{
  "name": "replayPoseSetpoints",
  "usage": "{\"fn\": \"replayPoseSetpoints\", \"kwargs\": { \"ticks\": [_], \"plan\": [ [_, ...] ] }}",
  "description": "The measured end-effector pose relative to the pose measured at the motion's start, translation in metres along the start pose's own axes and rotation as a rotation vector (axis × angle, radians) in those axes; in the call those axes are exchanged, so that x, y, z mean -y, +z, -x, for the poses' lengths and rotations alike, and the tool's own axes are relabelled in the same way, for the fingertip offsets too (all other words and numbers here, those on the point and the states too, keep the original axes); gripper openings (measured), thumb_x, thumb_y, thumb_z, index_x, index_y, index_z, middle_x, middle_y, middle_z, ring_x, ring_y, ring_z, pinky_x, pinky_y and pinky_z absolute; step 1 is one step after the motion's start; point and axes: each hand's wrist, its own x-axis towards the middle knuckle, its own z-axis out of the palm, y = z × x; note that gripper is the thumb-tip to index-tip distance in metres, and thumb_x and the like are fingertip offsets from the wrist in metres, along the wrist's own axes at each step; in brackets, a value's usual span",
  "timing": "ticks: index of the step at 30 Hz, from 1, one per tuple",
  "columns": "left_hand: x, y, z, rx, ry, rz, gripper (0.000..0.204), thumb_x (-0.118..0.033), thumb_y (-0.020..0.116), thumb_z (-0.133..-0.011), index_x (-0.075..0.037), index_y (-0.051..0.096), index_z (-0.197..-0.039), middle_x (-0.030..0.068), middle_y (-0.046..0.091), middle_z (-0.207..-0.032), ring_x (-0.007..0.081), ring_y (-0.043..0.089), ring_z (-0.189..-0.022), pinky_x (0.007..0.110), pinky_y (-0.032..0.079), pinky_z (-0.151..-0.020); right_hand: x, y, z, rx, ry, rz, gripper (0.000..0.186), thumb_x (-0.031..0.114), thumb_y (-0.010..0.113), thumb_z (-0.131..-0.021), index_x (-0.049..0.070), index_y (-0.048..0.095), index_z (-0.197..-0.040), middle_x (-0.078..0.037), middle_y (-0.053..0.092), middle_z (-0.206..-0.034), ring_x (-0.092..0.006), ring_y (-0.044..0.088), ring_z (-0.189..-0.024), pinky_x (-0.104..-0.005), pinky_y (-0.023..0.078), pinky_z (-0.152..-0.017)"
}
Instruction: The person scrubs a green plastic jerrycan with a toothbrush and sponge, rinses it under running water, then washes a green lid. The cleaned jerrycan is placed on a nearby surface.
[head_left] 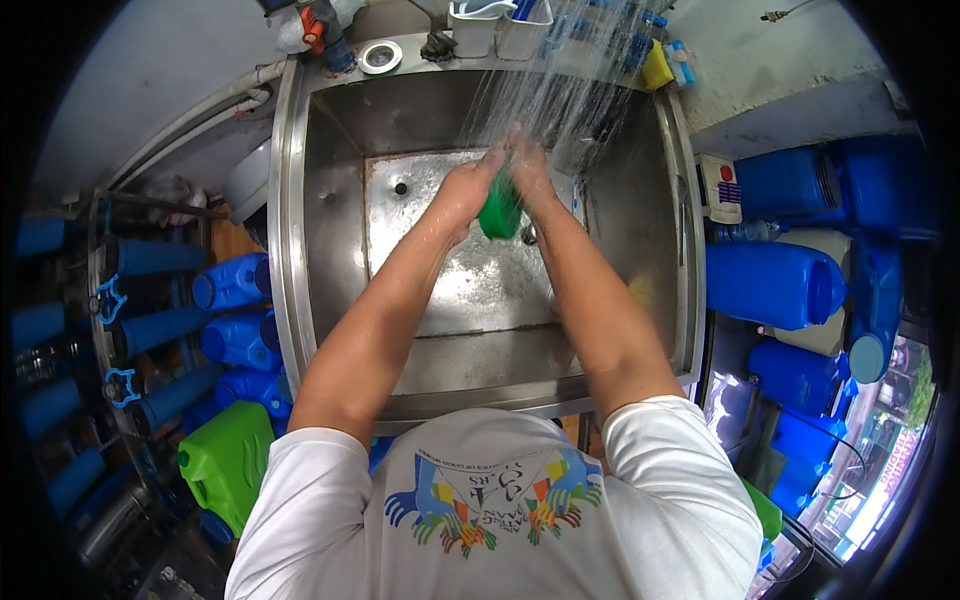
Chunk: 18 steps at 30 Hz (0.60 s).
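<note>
Both my hands meet over the middle of a deep steel sink (330,150), under a spray of water falling from the upper right. My left hand (468,188) and my right hand (527,170) press from either side on a small green object (499,212), which looks like a sponge or cap. Water splashes over my fingers and onto the wet sink floor. Most of the green object is hidden between my palms.
Two white containers (497,28) stand on the sink's back ledge, beside a yellow item (656,68). Blue jugs (775,285) are stacked on the right, more blue jugs (232,285) and a green canister (228,460) on the left. Blue pipes (150,330) run along the far left.
</note>
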Motion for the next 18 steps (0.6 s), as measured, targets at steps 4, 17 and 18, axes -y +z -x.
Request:
{"fn": "replayPoseSetpoints", "kwargs": {
  "ticks": [4, 17, 18],
  "plan": [
    [0.007, 0.009, 0.005, 0.079, 0.15, -0.184, 0.062, -0.041, 0.055, -0.102, 0.01, 0.052, -0.136, 0.0184, 0.061, -0.129, 0.0229, 0.056, -0.118, 0.032, 0.04, -0.105, 0.004, 0.002, 0.0, -0.103, 0.548, -0.758, 0.053, 0.044, 0.037, -0.106, -0.002, 0.063, -0.114, -0.02, 0.068, -0.11, -0.0358, 0.064, -0.101, -0.0465, 0.048, -0.091],
    [0.034, -0.009, -0.014, -0.03, 0.678, -0.799, 0.04, -0.038, 0.078, -0.084, -0.003, 0.064, -0.098, 0.0268, 0.056, -0.133, 0.0375, 0.054, -0.125, 0.041, 0.042, -0.104, -0.023, 0.002, 0.008, 0.345, 0.716, -0.929, 0.036, 0.038, 0.044, -0.103, 0.008, 0.064, -0.102, -0.012, 0.066, -0.092, -0.0271, 0.066, -0.086, -0.0428, 0.056, -0.075],
    [0.036, -0.013, -0.009, 0.022, 0.712, -0.833, 0.04, -0.036, 0.082, -0.08, -0.004, 0.062, -0.093, 0.0279, 0.054, -0.134, 0.0397, 0.052, -0.126, 0.042, 0.041, -0.105, -0.021, 0.002, 0.01, 0.397, 0.706, -0.962, 0.035, 0.037, 0.044, -0.103, 0.007, 0.063, -0.1, -0.012, 0.065, -0.09, -0.0262, 0.066, -0.081, -0.0417, 0.058, -0.07]
  ]
}}
